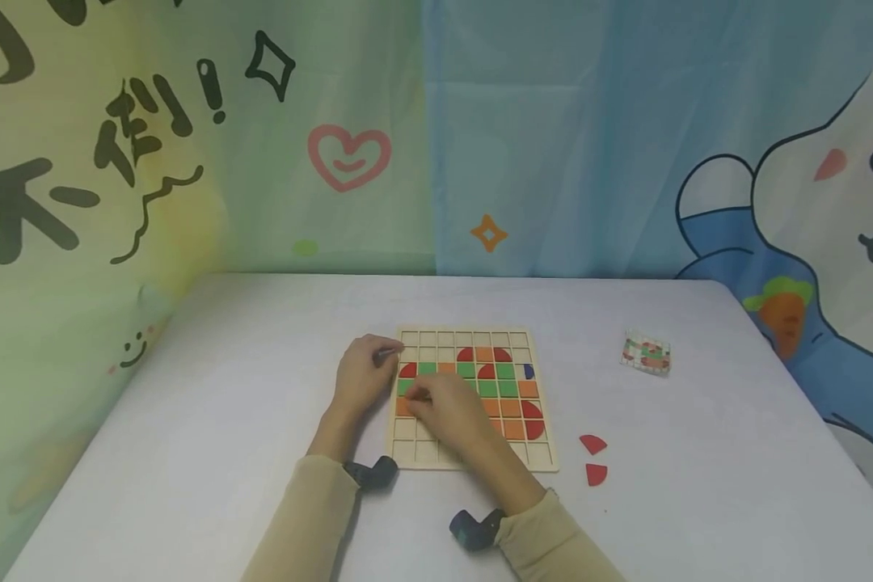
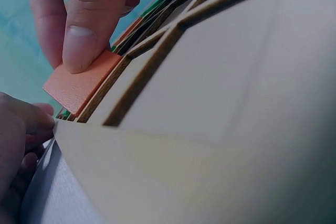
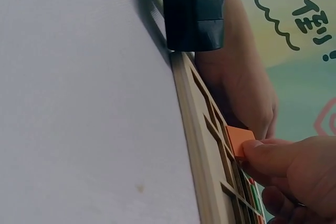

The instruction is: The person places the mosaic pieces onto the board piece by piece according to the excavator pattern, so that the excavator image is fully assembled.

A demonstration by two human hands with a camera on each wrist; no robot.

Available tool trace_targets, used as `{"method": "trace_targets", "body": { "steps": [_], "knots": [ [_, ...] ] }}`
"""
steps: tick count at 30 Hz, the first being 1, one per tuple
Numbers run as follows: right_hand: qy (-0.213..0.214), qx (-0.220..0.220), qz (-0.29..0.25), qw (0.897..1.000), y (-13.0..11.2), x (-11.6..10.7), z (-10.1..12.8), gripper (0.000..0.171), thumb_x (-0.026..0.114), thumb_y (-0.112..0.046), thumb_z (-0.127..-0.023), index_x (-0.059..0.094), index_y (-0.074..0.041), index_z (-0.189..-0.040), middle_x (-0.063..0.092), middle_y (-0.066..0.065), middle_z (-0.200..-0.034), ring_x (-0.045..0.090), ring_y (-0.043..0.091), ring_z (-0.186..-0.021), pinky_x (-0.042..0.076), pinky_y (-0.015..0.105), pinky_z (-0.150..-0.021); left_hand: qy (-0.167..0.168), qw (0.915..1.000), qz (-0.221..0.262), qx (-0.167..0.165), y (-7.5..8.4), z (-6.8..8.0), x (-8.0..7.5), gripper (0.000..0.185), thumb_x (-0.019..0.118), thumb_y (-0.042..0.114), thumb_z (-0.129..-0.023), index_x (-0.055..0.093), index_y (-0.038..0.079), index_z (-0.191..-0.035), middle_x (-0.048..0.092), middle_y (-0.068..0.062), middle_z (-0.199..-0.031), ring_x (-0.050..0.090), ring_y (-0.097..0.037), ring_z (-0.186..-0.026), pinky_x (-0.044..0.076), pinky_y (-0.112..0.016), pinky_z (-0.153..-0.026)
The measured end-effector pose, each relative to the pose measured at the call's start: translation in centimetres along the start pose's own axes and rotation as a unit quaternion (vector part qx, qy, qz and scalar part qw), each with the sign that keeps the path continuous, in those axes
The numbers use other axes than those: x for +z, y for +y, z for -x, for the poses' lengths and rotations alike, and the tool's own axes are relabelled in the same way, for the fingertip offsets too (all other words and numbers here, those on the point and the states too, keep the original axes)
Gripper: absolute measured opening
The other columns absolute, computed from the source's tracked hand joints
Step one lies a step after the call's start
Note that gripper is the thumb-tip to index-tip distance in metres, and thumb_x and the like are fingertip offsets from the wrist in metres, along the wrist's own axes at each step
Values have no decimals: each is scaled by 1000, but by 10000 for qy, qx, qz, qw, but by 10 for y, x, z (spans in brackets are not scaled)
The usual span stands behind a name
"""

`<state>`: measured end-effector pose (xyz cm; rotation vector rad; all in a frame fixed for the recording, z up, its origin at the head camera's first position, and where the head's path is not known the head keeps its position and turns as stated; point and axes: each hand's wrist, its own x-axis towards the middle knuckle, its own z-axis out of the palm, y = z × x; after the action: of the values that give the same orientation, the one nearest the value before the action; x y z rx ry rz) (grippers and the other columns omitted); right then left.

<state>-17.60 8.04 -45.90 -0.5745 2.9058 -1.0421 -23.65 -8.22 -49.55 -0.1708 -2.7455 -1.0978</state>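
Note:
A wooden grid board (image 1: 473, 466) lies on the table, partly filled with flat red, green, orange and blue pieces. My right hand (image 1: 451, 412) is over its left columns and hides several cells. Between thumb and fingers it pinches an orange square tile (image 3: 240, 141), tilted at the grid lines; the left wrist view shows the same orange tile (image 2: 84, 82) close up. My left hand (image 1: 362, 376) grips the board's left edge, fingers curled. In the left wrist view the left hand (image 2: 21, 135) meets that edge; its far fingertips are hidden.
Two loose red quarter-circle pieces, one upper (image 1: 592, 444) and one lower (image 1: 596, 474), lie right of the board. Farther back on the right is a small patterned card (image 1: 646, 354). Dark wrist cameras, left (image 1: 373, 474) and right (image 1: 476, 529), sit near the board's front edge. A printed curtain (image 1: 524, 145) hangs behind.

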Motion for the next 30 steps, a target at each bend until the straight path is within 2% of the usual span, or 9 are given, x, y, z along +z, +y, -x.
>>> {"method": "trace_targets", "body": {
  "steps": [6, 11, 22, 26, 30],
  "knots": [
    [15, 11, 70, 10000, -1, 1, 1, 5, 71, -18, -85, 73, -17, -90, 72, -4, -91, 67, 13, -93, 56, 29, -81, -78, 10000, -9, -27, 0, -2, -1, 19, 62, 15, -86, 71, 16, -103, 68, -4, -111, 58, -25, -112, 46, -43, -101],
    [2, 75, 71, 9999, -2, 1, 0, 7, 71, -18, -85, 73, -16, -91, 72, -3, -93, 66, 15, -95, 55, 31, -83, -15, 10000, 40, 52, 0, -2, -2, 19, 62, 14, -86, 71, 16, -102, 68, -5, -110, 58, -26, -112, 46, -45, -100],
    [-48, 26, 673, 9977, -3, 1, -2, 6, 71, -23, -84, 75, -20, -88, 65, -5, -91, 64, 13, -86, 55, 27, -71, -28, 10000, 40, 33, 2, -1, -5, 18, 62, 15, -86, 71, 15, -102, 68, -6, -111, 58, -27, -113, 45, -45, -101],
    [-291, 329, 627, 9971, 6, -16, -1, 10, 69, -25, -87, 73, -22, -95, 63, -5, -92, 61, 12, -84, 53, 28, -68, -61, 9999, 55, -75, 2, 0, -5, 19, 62, 15, -87, 71, 15, -104, 68, -6, -112, 57, -26, -115, 44, -45, -103],
    [-662, 656, 530, 9942, 34, -56, 8, 19, 68, -26, -87, 70, -19, -104, 65, -4, -92, 59, 12, -82, 52, 30, -71, -129, 9998, 54, -160, 2, 1, -3, 20, 61, 17, -87, 70, 16, -105, 67, -5, -114, 56, -25, -117, 43, -44, -105]
  ]
}}
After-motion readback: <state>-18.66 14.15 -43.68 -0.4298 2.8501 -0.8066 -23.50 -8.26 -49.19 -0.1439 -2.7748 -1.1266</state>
